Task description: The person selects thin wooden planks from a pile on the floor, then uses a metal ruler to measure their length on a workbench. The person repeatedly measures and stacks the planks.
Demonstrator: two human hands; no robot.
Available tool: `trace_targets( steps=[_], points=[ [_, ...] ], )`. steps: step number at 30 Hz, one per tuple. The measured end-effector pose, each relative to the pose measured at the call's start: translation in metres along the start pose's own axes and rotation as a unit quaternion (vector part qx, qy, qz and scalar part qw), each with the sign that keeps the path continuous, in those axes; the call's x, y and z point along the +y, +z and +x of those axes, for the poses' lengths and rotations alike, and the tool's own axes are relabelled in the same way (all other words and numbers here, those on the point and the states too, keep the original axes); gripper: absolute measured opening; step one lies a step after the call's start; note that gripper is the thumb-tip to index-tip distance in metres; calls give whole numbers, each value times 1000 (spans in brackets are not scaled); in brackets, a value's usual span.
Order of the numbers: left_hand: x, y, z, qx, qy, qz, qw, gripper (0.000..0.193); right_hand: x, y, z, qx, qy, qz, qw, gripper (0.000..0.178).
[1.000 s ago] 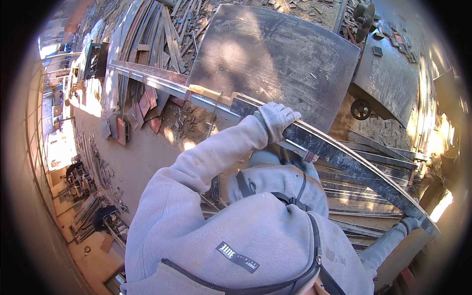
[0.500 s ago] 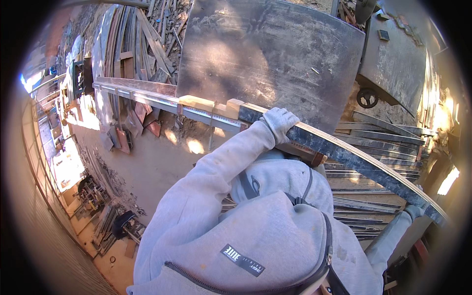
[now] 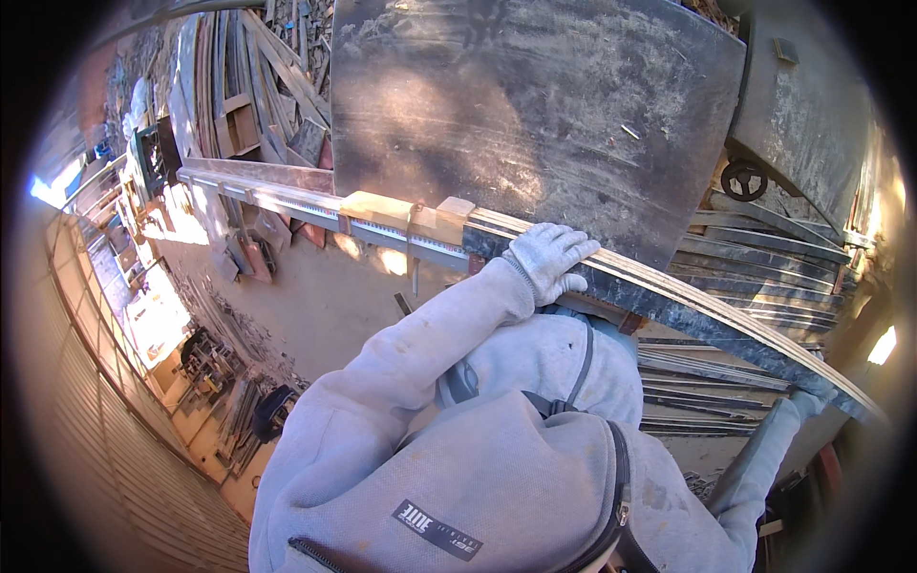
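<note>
At centre, the left hand (image 3: 552, 263) clasps the long plywood strips (image 3: 688, 307), probably stiff and weighty, best held near both ends; lower right, the right hand's (image 3: 812, 397) finger closure is unclear.

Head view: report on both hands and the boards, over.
Left hand gripping the boards near their left end. Right hand at them toward the right end. Wood block by their left end.

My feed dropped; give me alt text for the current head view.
A gloved left hand grips long, dark-faced wooden strips near one end, while the right hand touches them toward the far end. The gripped end sits beside a pale wooden block along a scaled metal rail; a dusty dark tabletop lies beyond.
</note>
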State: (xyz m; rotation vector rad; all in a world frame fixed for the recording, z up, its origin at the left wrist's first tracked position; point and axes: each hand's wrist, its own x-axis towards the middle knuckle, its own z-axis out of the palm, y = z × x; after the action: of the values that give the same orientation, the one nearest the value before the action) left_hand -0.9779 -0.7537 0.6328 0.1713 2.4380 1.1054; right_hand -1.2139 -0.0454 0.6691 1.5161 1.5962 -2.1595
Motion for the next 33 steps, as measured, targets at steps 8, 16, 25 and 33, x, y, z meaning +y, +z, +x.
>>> trace_targets(
  steps=[8, 16, 25, 33],
  points=[
    [-29, -12, -34, -2, -82, 114, 990, 61, 44, -53, 42, 30, 19, 29, 999, 109],
    [-30, 11, -36, 98, -67, 101, 988, 54, 77, -92, 66, 32, 39, 52, 997, 105],
    [-21, 11, -33, 55, -90, 151, 983, 43, 103, -95, 62, 80, 2, -22, 997, 92],
    [-24, 9, -34, 55, -94, 127, 986, 43, 116, -74, 55, 163, 7, -229, 960, 84]
  ],
)
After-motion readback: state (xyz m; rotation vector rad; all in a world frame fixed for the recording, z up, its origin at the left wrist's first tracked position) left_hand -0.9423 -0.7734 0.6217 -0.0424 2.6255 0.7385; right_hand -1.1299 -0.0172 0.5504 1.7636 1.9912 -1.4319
